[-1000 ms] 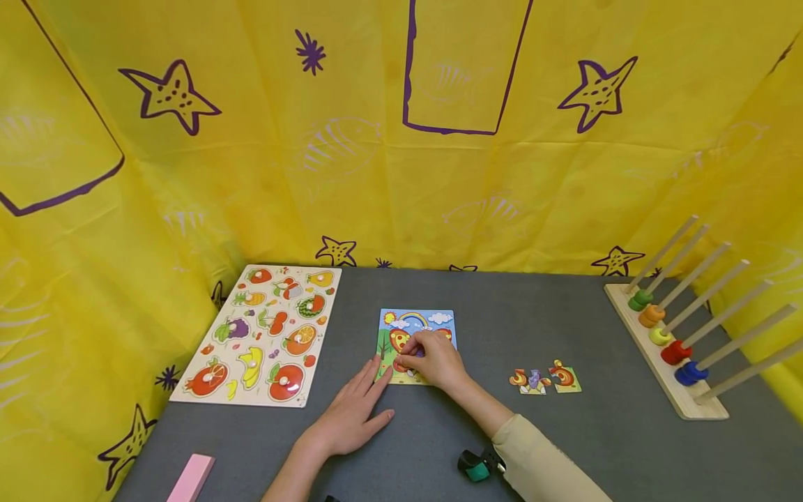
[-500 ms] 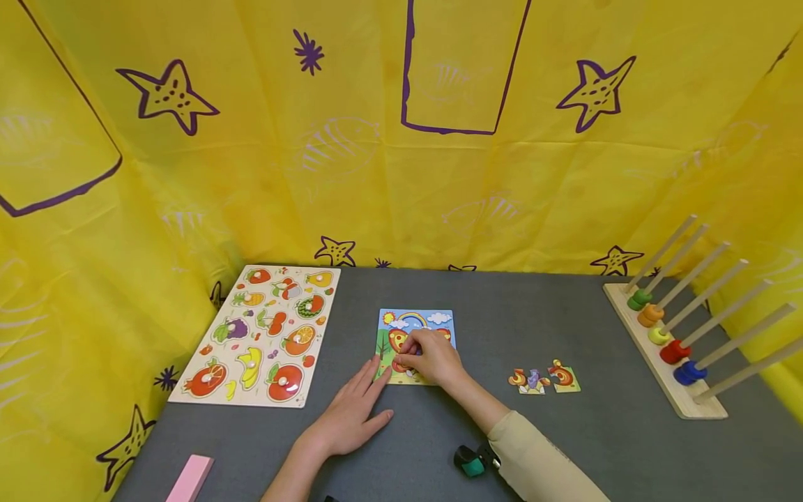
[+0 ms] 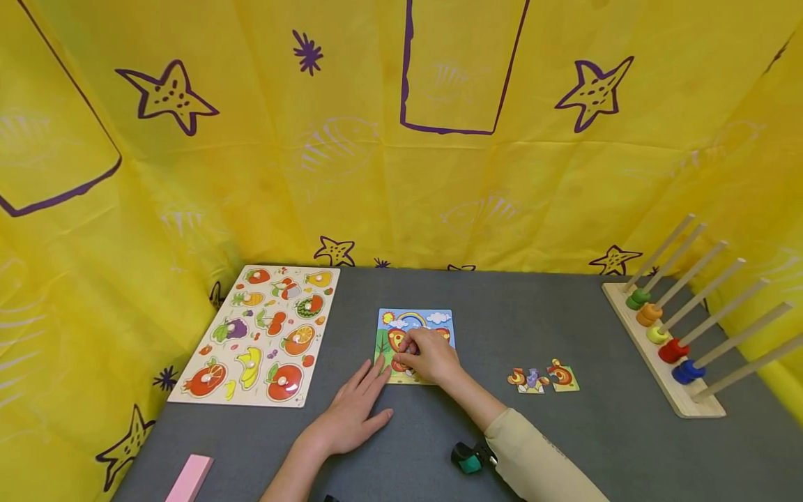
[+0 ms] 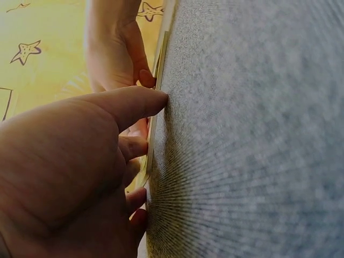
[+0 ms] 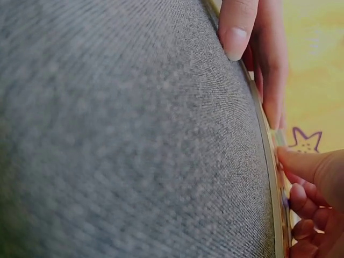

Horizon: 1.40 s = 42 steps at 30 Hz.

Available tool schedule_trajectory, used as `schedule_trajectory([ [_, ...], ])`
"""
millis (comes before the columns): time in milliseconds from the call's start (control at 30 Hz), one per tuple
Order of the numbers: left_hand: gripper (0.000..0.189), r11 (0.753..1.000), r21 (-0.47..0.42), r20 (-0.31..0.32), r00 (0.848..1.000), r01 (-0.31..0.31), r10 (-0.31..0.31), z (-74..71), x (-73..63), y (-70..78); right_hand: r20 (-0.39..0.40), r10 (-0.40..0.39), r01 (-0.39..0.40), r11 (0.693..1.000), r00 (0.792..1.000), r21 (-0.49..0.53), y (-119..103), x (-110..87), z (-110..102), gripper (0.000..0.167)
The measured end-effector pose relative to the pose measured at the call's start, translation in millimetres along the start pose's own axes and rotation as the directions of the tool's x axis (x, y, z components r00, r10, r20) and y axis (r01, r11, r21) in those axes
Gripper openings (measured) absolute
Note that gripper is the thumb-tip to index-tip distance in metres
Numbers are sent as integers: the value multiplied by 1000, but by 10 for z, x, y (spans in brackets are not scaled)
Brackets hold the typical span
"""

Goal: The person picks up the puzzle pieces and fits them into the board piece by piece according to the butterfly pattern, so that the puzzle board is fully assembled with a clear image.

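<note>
A small square jigsaw puzzle (image 3: 442, 318), with a rainbow, a sun and a red butterfly, lies flat on the grey table in the middle of the head view. My left hand (image 3: 354, 417) rests palm down, its fingers stretched out to the puzzle's lower left corner. Over the puzzle, my right hand (image 3: 434, 357) has thumb and index finger together, pinching a puzzle piece low on the picture; the hand mostly hides that piece. In the right wrist view, the thumb (image 5: 301, 161) meets the puzzle's face. Loose puzzle pieces (image 3: 564, 377) lie to the right.
Left of the puzzle lies a wooden fruit peg board (image 3: 263, 335). A peg stacker (image 3: 680, 376) with coloured rings stands at the right. A pink block (image 3: 190, 477) is at the front left, and a black and green object (image 3: 467, 459) sits by the right sleeve. Yellow cloth (image 3: 389, 195) hangs behind.
Both hands keep nearly the same place at the puzzle. The whole head view has shifted slightly.
</note>
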<state>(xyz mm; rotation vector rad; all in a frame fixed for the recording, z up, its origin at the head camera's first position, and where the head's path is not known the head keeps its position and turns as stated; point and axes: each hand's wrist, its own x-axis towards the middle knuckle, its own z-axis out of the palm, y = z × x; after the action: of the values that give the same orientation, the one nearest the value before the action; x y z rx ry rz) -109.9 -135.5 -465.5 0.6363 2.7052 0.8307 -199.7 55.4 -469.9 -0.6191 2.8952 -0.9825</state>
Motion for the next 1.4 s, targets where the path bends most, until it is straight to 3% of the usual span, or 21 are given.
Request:
schedule_trajectory([
  [367, 67, 999, 40, -23, 1000, 4, -3, -29, 11, 59, -23, 5, -7, 997, 1000, -71, -3, 6, 36, 19],
  [667, 62, 988, 156, -51, 999, -11, 19, -41, 45, 69, 33, 11, -13, 997, 999, 78, 87, 19, -1, 15],
  [867, 56, 977, 213, -81, 996, -14, 31, -42, 84, 94, -31, -33, 38, 988, 999, 148, 118, -28, -3, 14],
  [1067, 56, 976, 217, -69, 997, -11, 26, -47, 115, 112, -121, 12, 27, 950, 993, 313, 205, -125, -100, 11],
  [1300, 55, 981, 184, -78, 994, -55, 70, -47, 121, 100, -33, 147, -109, 852, 989, 513, 415, -309, -353, 17],
  [1400, 55, 982, 172, -72, 993, -83, 96, -48, 116, 105, -25, 148, -114, 847, 989, 520, 535, -423, -478, 19],
])
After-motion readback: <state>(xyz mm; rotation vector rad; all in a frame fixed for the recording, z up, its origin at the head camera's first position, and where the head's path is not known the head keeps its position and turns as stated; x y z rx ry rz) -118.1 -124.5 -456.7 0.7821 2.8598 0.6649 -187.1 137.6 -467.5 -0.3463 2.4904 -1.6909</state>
